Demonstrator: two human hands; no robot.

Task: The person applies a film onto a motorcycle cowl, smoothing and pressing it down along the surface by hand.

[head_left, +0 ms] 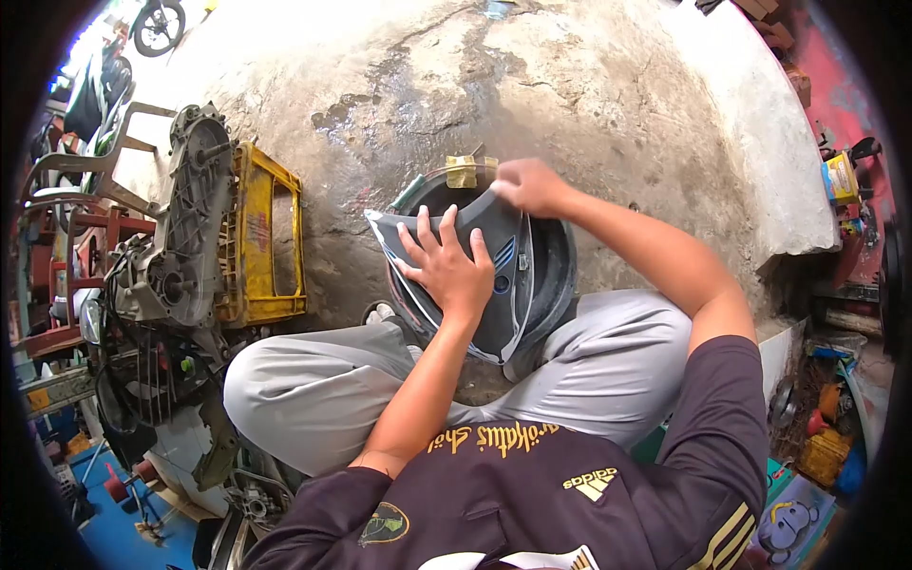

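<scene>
A dark grey motorcycle body panel [489,304] with pale edges and blue marks leans over a round black tub [560,266] between my legs. My left hand [446,261] lies on the panel's face with its fingers spread. At the panel's upper right edge, my right hand [534,187] is closed with the fingers curled together and slightly blurred. Whatever it pinches is hidden. A yellow sponge-like block [461,172] sits at the tub's far rim, just left of my right hand. The inside of the tub is dark and partly covered by the panel.
A yellow plastic crate [249,285] stands on the left, with a metal engine casing [195,218] against it. A red-brown chair frame [85,228] is further left. Wet patches mark the concrete floor [646,142]. A white concrete ledge [779,190] runs along the right.
</scene>
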